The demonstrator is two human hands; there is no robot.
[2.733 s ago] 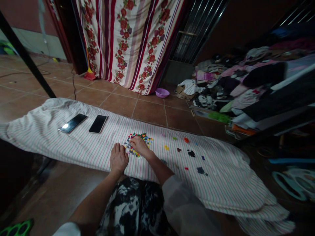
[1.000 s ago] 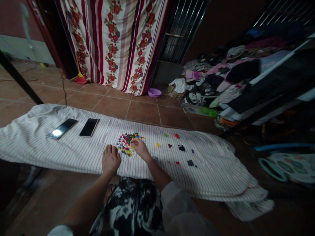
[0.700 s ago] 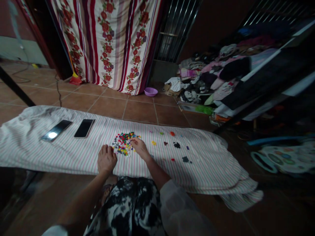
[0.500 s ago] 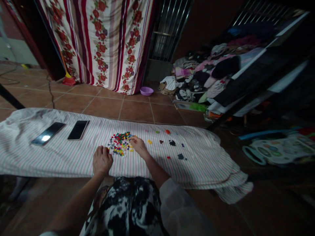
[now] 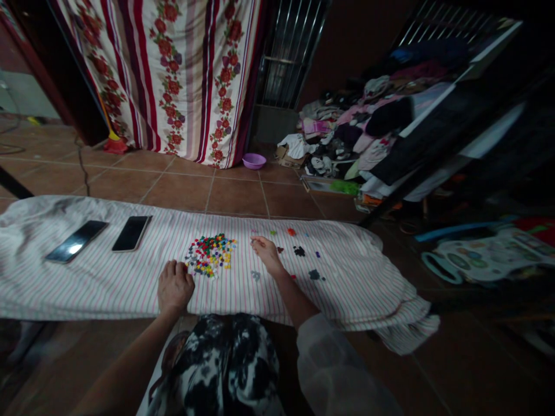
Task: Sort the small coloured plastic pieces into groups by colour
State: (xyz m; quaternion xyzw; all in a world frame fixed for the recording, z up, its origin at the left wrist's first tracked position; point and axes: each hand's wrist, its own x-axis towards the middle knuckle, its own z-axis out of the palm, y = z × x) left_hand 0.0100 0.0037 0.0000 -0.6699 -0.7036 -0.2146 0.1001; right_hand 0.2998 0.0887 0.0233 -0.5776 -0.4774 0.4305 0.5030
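A pile of small multicoloured pieces (image 5: 211,252) lies on the striped cloth (image 5: 143,283). My left hand (image 5: 176,287) rests palm down at the pile's lower left edge, fingers laid on the cloth. To the right of the pile, my right hand (image 5: 266,252) hovers low with thumb and fingers pinched; whatever they hold is too small to make out. Around it lie small single-colour groups: orange (image 5: 291,231), green (image 5: 273,233), black (image 5: 299,251), dark grey (image 5: 314,274) and light grey (image 5: 255,275). My right hand and forearm partly cover brown and red pieces.
Two phones (image 5: 132,233) lie on the cloth at left. Beyond it, a purple basin (image 5: 254,161) stands on the tiled floor before a flowered curtain (image 5: 195,75). A heap of clothes (image 5: 342,127) is at the back right, with a red broom (image 5: 115,144) at left.
My right hand has moved from the pile's right edge rightward to the sorted groups, uncovering the light grey pieces. My left hand stays by the pile. The view has shifted slightly.
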